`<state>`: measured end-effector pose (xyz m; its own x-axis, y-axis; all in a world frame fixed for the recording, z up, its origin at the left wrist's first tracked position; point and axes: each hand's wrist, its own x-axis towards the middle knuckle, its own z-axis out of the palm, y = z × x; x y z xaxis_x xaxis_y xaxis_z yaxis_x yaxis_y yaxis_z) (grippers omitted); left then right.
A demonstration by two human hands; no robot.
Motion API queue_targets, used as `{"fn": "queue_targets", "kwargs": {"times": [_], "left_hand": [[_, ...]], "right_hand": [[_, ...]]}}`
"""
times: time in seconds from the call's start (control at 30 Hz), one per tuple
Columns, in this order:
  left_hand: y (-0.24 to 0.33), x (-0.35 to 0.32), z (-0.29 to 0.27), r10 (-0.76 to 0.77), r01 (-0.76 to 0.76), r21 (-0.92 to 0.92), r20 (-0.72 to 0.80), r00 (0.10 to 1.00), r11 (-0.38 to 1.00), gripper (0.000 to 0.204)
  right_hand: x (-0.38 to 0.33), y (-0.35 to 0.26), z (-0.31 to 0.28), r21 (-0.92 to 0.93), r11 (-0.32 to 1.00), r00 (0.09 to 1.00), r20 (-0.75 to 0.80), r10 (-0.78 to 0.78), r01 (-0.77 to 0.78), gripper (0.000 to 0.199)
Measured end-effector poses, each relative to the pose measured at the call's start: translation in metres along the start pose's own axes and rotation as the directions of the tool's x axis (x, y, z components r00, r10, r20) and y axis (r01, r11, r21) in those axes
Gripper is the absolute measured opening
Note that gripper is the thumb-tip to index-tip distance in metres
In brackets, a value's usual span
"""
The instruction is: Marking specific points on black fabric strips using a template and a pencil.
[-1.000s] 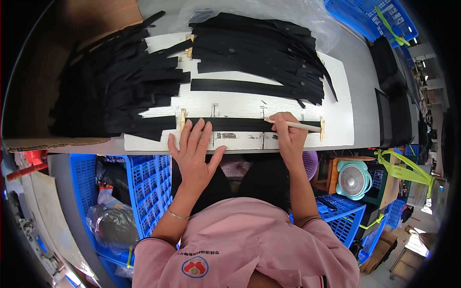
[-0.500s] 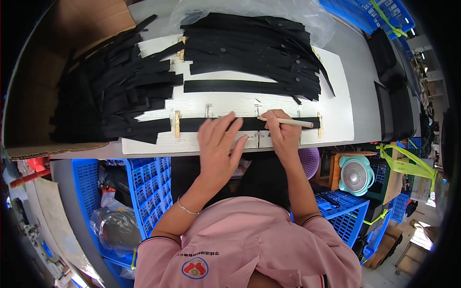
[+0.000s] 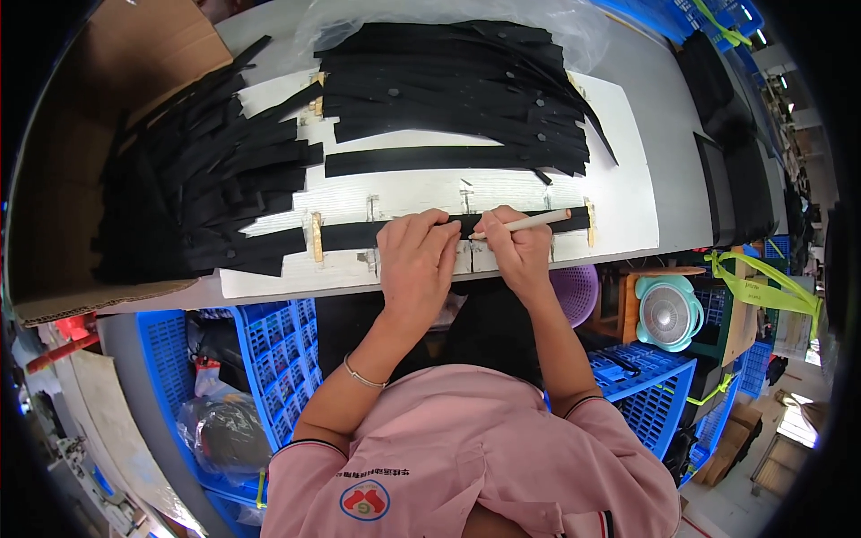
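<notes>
left hand point(image 3: 415, 260): flat, palm down, fingers spread, pressing the black strip point(image 3: 359, 235) onto the white board point(image 3: 619, 170). Not gripping anything, just pinning it.
right hand point(image 3: 513, 249): closed round a white pencil point(image 3: 525, 223), tip pointing to 9 o'clock, touching the strip right next to the left fingertips.
strip: lies across the near edge of the board, 9 to 3 o'clock, sitting btwn two yellowish stop tabs point(image 3: 316, 236) w/ some smaller metal clips along it.
step: looks like marking the strip against the jig, mid-mark imo. Next move prob wants the left hand kept firm so the strip doesn't creep, pencil kept on the guide point.
desk point(image 3: 668, 108): grey, board sits on it, front edge overhangs a bit.
farther at 12: one single strip point(image 3: 430, 160) laid flat, then a big stack of black strips point(image 3: 448, 81) w/ clear plastic bag behind.
at 10: messy pile of black strips point(image 3: 188, 188) on cardboard point(image 3: 143, 54), its ends touching the working strip's left end. Could snag or drag it, worth watching.
at 2: dark folded stuff point(image 3: 726, 152), well clear.
under the desk: blue crates point(image 3: 260, 359), purple basket point(image 3: 574, 291), teal fan point(image 3: 668, 314). Not in the way.
</notes>
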<state>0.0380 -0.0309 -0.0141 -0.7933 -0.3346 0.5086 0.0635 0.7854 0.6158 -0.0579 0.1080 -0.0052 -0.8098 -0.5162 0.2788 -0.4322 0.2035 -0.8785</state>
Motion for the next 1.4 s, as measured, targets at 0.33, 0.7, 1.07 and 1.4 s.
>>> {"fn": "queue_targets", "kwargs": {"times": [0.33,0.7,1.07,1.4], "left_hand": [[0.000,0.001,0.002,0.004,-0.004,0.005,0.012,1.000,1.000,0.017],[0.006,0.005,0.003,0.010,-0.011,0.027,0.033,0.999,1.000,0.017],[0.053,0.032,0.072,0.118,-0.096,-0.145,0.155,0.981,0.985,0.016],[0.052,0.029,0.077,0.142,-0.121,-0.150,0.138,0.980,0.981,0.015]], "right_hand": [[-0.006,-0.001,-0.018,0.156,0.982,0.994,0.039,0.104,-0.109,0.027],[-0.005,0.035,-0.090,0.212,0.936,0.925,-0.199,0.324,-0.282,0.027],[-0.005,0.033,-0.088,0.160,0.960,0.947,-0.192,0.258,-0.229,0.025],[-0.003,0.038,-0.086,-0.027,0.996,0.978,-0.195,0.076,-0.083,0.029]]}}
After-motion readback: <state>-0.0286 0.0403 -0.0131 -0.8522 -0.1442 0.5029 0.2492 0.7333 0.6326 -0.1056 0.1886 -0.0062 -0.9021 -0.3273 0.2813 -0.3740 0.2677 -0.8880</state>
